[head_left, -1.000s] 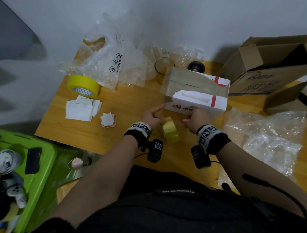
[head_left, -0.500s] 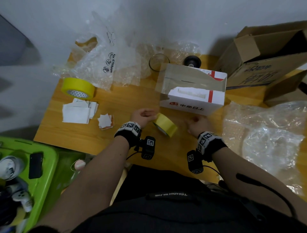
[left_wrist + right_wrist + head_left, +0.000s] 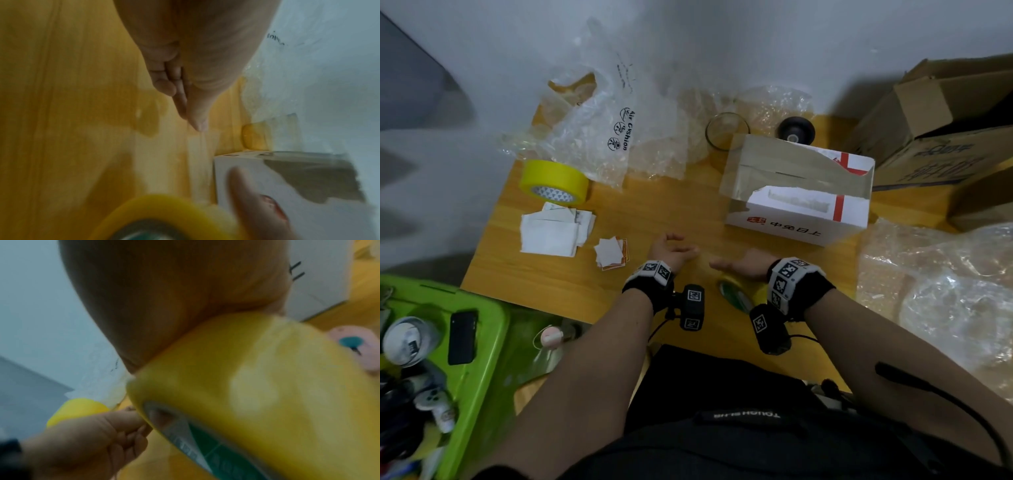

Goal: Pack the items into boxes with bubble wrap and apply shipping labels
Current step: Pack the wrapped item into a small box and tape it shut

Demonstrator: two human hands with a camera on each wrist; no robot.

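Note:
A white box (image 3: 798, 219) with red stripes stands closed on the wooden table (image 3: 688, 205), glossy tape across its top. My right hand (image 3: 722, 265) grips a small yellow tape roll (image 3: 736, 294) from above, close to the table's near edge; the roll (image 3: 257, 386) fills the right wrist view. My left hand (image 3: 678, 240) lies just left of it, pinching the free end of a clear tape strip (image 3: 201, 162) that runs down to the roll (image 3: 164, 216). The pinching fingers (image 3: 133, 418) show beside the roll's edge.
A bigger yellow tape roll (image 3: 554, 178), paper label stacks (image 3: 551, 233) and small cards (image 3: 611, 253) lie at left. Bubble wrap (image 3: 945, 291) fills the right side, an air-cushion bag (image 3: 602, 137), glass (image 3: 726, 132) and black knob (image 3: 796, 128) the back. Cardboard box (image 3: 945, 120) far right; green bin (image 3: 482, 342) below left.
Both hands have drawn back from the white box toward my body. The small roll went with the right hand to the near edge, and a tape strip now stretches between the hands.

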